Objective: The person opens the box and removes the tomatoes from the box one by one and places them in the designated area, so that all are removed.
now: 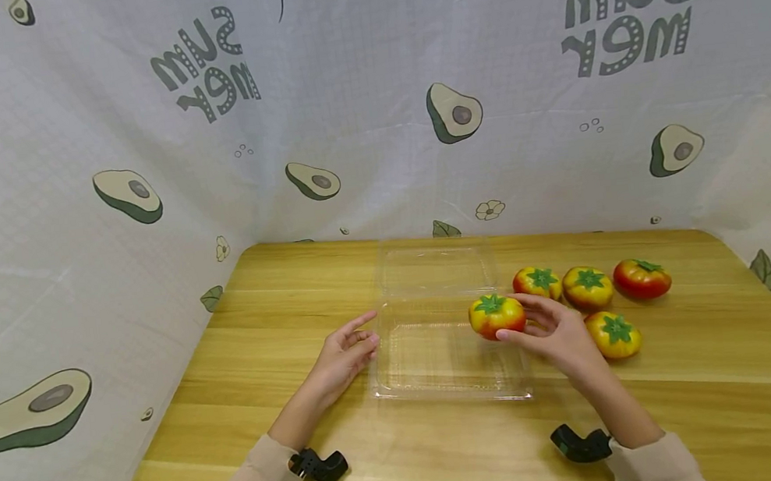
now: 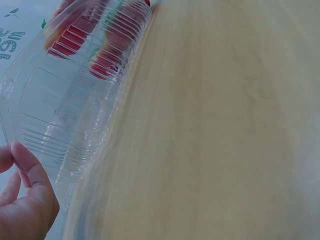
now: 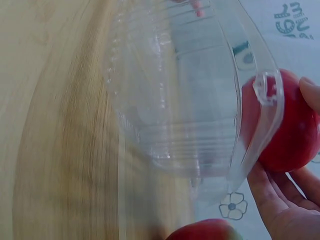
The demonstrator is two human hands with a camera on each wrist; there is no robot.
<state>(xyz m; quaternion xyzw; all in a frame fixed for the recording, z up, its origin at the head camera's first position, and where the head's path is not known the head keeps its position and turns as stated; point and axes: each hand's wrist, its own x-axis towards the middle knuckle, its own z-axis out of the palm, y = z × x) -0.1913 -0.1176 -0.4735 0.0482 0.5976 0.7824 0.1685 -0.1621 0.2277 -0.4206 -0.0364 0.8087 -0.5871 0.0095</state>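
Observation:
A clear plastic clamshell container [image 1: 450, 355] lies open on the table, its lid [image 1: 438, 268] folded back toward the curtain. My left hand [image 1: 343, 361] is at the container's left side; its thumb and a finger pinch the rim in the left wrist view. With thumb and fingers, my right hand [image 1: 556, 332] holds a yellow-red tomato [image 1: 496, 317] with a green star-shaped top, over the right part of the container. From below, that tomato [image 3: 287, 127] looks red, partly seen through the clear wall.
Right of the container sit several more tomatoes: one behind my right hand [image 1: 536, 282], one beside it [image 1: 587, 287], a redder one [image 1: 642, 278] and a nearer one [image 1: 613, 335]. A white curtain [image 1: 372, 116] with avocado prints surrounds the wooden table [image 1: 279, 299].

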